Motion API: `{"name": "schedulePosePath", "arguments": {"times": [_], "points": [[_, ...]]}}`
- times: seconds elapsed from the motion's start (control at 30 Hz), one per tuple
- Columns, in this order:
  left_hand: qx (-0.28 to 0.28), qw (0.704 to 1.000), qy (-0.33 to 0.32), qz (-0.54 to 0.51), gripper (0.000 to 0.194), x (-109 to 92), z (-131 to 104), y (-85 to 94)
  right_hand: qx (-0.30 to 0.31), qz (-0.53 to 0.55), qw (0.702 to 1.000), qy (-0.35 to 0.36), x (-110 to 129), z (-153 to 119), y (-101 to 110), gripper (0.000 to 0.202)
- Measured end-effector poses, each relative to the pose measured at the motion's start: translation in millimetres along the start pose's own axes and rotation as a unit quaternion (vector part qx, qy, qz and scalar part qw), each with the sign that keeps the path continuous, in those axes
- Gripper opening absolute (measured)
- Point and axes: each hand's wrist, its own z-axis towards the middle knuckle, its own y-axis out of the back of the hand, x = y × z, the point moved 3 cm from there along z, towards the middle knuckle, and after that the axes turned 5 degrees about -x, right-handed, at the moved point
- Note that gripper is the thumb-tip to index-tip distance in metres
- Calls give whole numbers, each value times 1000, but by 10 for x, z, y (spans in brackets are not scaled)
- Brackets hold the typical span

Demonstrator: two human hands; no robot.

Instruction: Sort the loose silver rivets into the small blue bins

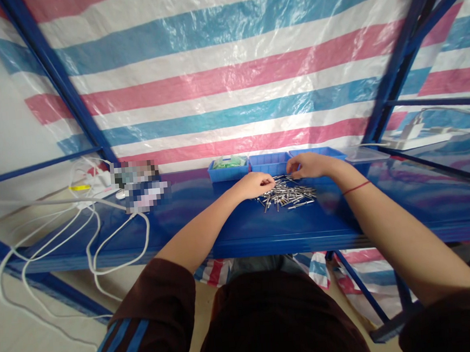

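A loose pile of slim silvery metal pieces (287, 194), resembling blind rivets, lies on the blue tabletop (230, 220). My left hand (257, 185) is at the pile's upper left edge, its fingers curled together in a pinch. Whatever may be between those fingertips is too small to make out. Above the pile's right side, my right hand (311, 165) hangs in front of the right blue bin (331, 153). Its fingers are bent, with a gap between them, and nothing shows in them. The hand hides part of that bin and of the middle blue bin (270, 165).
A left blue bin (229, 172) holds a green bagged item (229, 162). White cables (97, 235) loop over the table's left end beside a pixelated patch. A power strip (419, 137) sits at right. Blue metal posts (47, 66) frame a striped plastic sheet (219, 85).
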Motion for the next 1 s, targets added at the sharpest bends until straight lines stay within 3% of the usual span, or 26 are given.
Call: {"name": "schedulePosePath", "arguments": {"times": [0.2, 0.3, 0.57, 0.77, 1.0], "points": [[-3, 1000, -6, 2, 24, 20, 11, -17, 126, 13, 992, -22, -38, -106, 2, 23], [1, 1000, -2, 6, 23, 13, 10, -14, 154, 13, 987, -37, -25, -120, -35, 22], [6, 1000, 1, 10, 25, -20, -5, 3, 103, -56, 992, -39, 87, -34, -101, 18], [4, 1000, 0, 5, 25, -20, -6, 4, 101, -82, 991, -42, 183, -59, -109, 22], [-2, 1000, 2, 0, 23, -14, 5, -22, 53, 17, 998, -22, 78, -34, -44, 24]]}}
